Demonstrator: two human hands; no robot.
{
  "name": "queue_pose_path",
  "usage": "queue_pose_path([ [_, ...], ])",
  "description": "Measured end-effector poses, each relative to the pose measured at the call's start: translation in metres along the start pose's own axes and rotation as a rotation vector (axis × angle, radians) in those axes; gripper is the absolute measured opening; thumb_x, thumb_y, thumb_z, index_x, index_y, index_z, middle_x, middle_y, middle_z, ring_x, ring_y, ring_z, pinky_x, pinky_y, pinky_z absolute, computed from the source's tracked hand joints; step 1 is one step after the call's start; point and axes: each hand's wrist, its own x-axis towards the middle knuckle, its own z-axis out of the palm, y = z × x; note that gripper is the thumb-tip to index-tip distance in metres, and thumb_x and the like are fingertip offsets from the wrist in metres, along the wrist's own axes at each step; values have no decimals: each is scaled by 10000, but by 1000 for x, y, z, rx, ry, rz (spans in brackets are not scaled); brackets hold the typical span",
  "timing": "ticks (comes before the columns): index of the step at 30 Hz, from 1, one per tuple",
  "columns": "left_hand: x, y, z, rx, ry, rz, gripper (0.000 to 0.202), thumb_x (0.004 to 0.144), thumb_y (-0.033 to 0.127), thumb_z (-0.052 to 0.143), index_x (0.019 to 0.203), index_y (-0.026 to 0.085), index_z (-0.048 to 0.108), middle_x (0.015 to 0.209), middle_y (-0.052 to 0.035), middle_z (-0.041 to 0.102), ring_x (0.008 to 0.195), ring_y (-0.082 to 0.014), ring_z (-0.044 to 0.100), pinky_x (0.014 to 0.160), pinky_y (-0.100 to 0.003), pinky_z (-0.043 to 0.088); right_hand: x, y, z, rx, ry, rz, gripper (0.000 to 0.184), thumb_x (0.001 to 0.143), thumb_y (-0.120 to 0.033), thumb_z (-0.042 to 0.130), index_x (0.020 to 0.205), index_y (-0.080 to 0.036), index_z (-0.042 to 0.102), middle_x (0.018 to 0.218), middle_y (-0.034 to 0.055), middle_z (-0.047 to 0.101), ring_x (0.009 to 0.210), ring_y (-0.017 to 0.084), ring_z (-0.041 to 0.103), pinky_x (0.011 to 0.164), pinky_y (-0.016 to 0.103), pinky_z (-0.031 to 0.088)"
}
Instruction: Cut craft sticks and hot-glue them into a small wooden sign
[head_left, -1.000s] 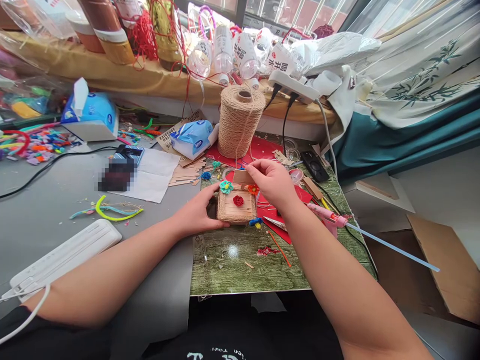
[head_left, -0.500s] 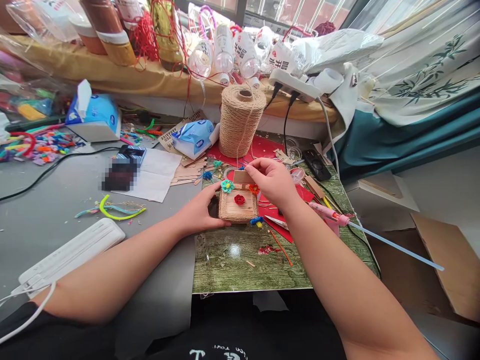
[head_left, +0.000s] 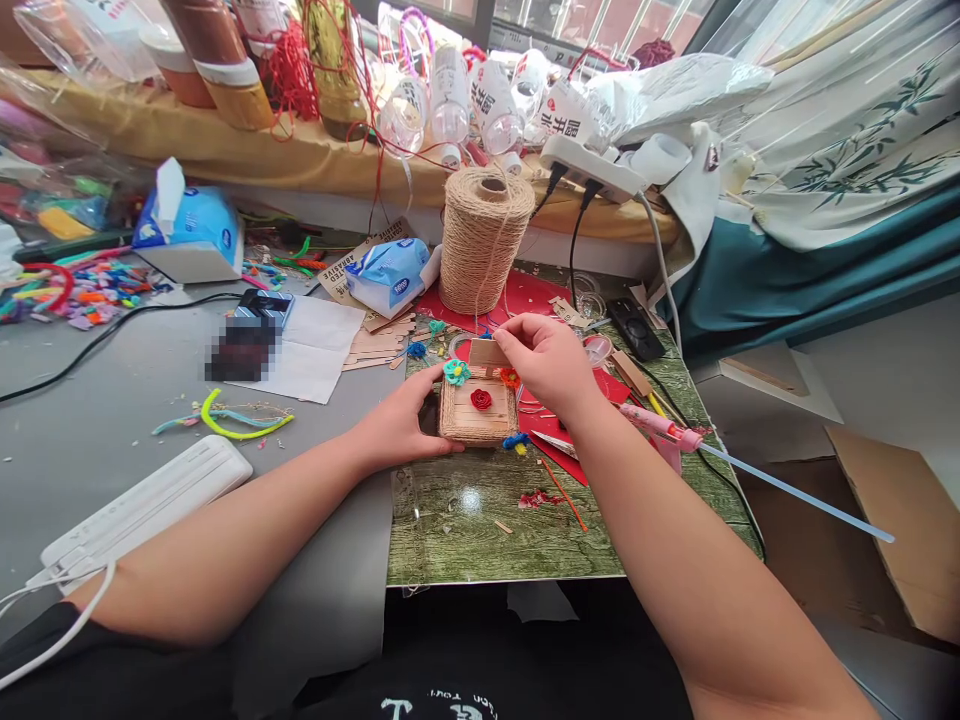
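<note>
A small twine-edged wooden box [head_left: 472, 433] sits on the green wood-patterned mat, with a red rose [head_left: 481, 400] in the middle of its face. A turquoise flower [head_left: 456, 372] and an orange-red flower [head_left: 510, 377] decorate its far corners; a blue and yellow flower [head_left: 517, 442] is at the near right corner. My left hand [head_left: 401, 425] holds the box by its left side, thumb along the near edge. Between thumb and fingers, my right hand [head_left: 547, 365] pinches a small flat tan piece [head_left: 486, 352] standing at the box's far edge. Its lower edge's contact is unclear.
A twine spool [head_left: 484, 240] stands behind the box. To the right lie a pink glue gun [head_left: 660, 427] with a long glue stick and scissors [head_left: 555, 443]. Craft sticks [head_left: 379, 345], a tissue pack [head_left: 390, 275] and a white power bank-like device [head_left: 146, 505] lie leftward.
The camera view has shifted very slightly. Both hands keep their hold, and the box and tan piece show no clear movement.
</note>
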Motion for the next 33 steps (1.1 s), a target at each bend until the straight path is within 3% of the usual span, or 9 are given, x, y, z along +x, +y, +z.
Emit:
queue_pose_path([
  [12, 1, 0, 0, -13, -2, -11, 1146, 684, 505, 919, 1630, 293, 309, 1655, -127, 418, 1471, -385, 483, 1225, -566, 436, -2, 2, 0, 19, -7, 46, 245, 924, -443, 659, 835, -219, 707, 791, 32, 730, 722, 202, 628, 671, 344, 476],
  [20, 1, 1, -1, -8, -6, -6, 1143, 693, 510, 918, 1633, 299, 303, 1665, -120, 406, 1479, -371, 478, 1250, -559, 407, -12, 8, -2, 161, 12, 31, 243, 933, -463, 662, 939, -229, 726, 952, 57, 769, 890, 231, 687, 825, 379, 533],
  [24, 1, -1, -1, -1, -9, -21, 1147, 691, 540, 915, 1631, 304, 301, 1646, -119, 433, 1460, -384, 500, 1228, -561, 435, -13, 4, -1, 152, -48, 47, 222, 887, -446, 709, 887, -225, 730, 891, 43, 757, 821, 216, 672, 761, 357, 531],
  [33, 3, 1, -2, 21, -7, 17, 1134, 697, 494, 916, 1632, 285, 310, 1660, -109, 417, 1485, -370, 470, 1260, -524, 402, -10, 7, 6, 152, 36, -2, 213, 914, -396, 678, 804, -217, 718, 772, 17, 713, 727, 187, 626, 686, 329, 485],
])
